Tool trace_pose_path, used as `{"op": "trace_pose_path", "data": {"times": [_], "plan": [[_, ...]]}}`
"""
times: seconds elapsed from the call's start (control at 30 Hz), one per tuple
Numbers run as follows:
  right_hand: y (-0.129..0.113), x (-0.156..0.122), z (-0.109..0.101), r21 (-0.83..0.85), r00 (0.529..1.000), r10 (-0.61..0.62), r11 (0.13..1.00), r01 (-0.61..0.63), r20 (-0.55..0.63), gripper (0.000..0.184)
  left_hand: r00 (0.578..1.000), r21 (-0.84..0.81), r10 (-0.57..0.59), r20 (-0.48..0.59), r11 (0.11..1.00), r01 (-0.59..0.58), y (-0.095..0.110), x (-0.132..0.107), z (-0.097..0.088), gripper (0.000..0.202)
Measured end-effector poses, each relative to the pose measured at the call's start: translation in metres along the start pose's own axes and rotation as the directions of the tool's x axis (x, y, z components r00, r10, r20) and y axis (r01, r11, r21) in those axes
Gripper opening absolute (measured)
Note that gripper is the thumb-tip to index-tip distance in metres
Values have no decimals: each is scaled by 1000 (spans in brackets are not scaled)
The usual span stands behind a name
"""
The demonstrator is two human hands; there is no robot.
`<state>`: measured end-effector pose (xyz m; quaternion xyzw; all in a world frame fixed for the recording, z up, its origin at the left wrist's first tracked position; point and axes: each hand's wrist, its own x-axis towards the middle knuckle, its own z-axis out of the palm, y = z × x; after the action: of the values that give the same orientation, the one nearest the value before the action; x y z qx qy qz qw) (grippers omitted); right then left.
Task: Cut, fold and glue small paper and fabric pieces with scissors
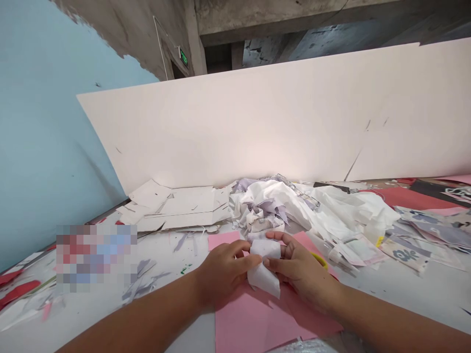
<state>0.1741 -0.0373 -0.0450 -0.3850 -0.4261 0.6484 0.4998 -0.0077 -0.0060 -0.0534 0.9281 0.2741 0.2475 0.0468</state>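
Note:
A small piece of soft white sheet, paper or cloth, is pinched between my two hands over the table. My left hand grips its left edge with thumb and fingers. On the other side my right hand holds it too, thumb in front and index finger stretched out above. Beneath both hands lie pink sheets. A yellow ring-shaped handle shows partly behind my right hand; the rest of it is hidden.
A heap of crumpled white and lilac material lies beyond my hands, with flattened white cardboard to its left. Patterned fabric pieces and a red sheet are at right. A white board stands along the back.

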Motion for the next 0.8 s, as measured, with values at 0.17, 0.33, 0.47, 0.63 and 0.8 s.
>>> {"op": "trace_pose_path", "data": {"times": [0.17, 0.33, 0.47, 0.63, 0.8], "plan": [[4, 2, -2, -89, 999, -32, 996, 31, -15, 49, 982, -322, -189, -14, 931, 175, 7, 3, 4, 18], [9, 3, -4, -175, 997, -82, 981, 84, 15, 40, 908, -708, -412, 74, 619, 339, 11, 6, 10, 8], [8, 2, -1, -180, 997, -80, 980, 81, 11, 36, 885, -792, -456, 95, 505, 344, 13, 6, 11, 9], [8, 1, 0, -152, 996, -84, 985, 83, -1, 27, 909, -729, -404, 102, 591, 345, 16, 6, 8, 4], [9, 0, 1, -44, 997, -75, 996, 76, 26, 28, 851, -791, -517, 95, 480, 380, 15, 9, 10, 9]]}}
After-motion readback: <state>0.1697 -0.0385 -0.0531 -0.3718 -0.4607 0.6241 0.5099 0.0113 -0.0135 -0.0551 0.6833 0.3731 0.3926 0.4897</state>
